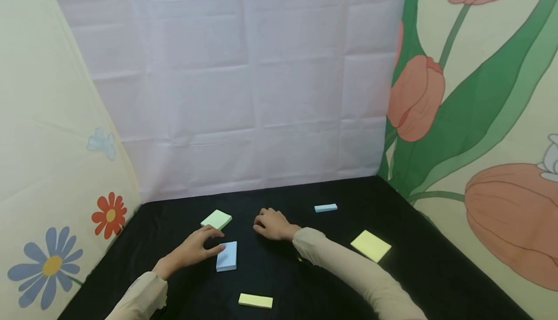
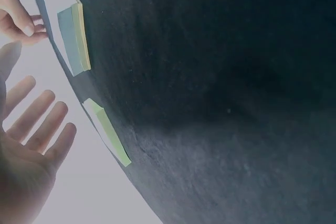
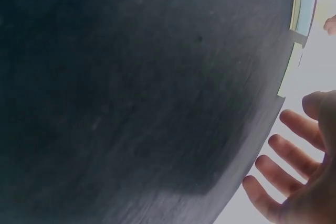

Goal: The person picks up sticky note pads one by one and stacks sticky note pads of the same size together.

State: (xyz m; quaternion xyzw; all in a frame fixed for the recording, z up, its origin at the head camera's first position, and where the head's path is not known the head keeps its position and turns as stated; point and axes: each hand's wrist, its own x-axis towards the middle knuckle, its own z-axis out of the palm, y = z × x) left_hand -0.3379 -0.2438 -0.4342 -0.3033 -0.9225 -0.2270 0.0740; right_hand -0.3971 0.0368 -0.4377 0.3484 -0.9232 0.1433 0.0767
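My left hand (image 1: 192, 247) hovers at the left of a blue sticky-note pad (image 1: 227, 257), its thumb tip overlapping the pad's upper left edge in the head view. A light green sticky-note pad (image 1: 217, 219) lies just beyond that hand's fingers. In the left wrist view the fingers (image 2: 39, 121) are spread and nothing is between them. My right hand (image 1: 273, 224) reaches over the black cloth, right of the green pad. Its fingers (image 3: 281, 174) are apart and hold nothing in the right wrist view. The blue pad shows a yellowish layer (image 2: 82, 38) along its side.
A thin yellow note pad (image 1: 255, 301) lies at the front. To the right is a square yellow pad (image 1: 371, 246), and a narrow light blue pad (image 1: 326, 208) lies farther back. A bit of yellow (image 1: 300, 260) peeks from under the right forearm. White cloth (image 1: 261, 92) hangs behind the table.
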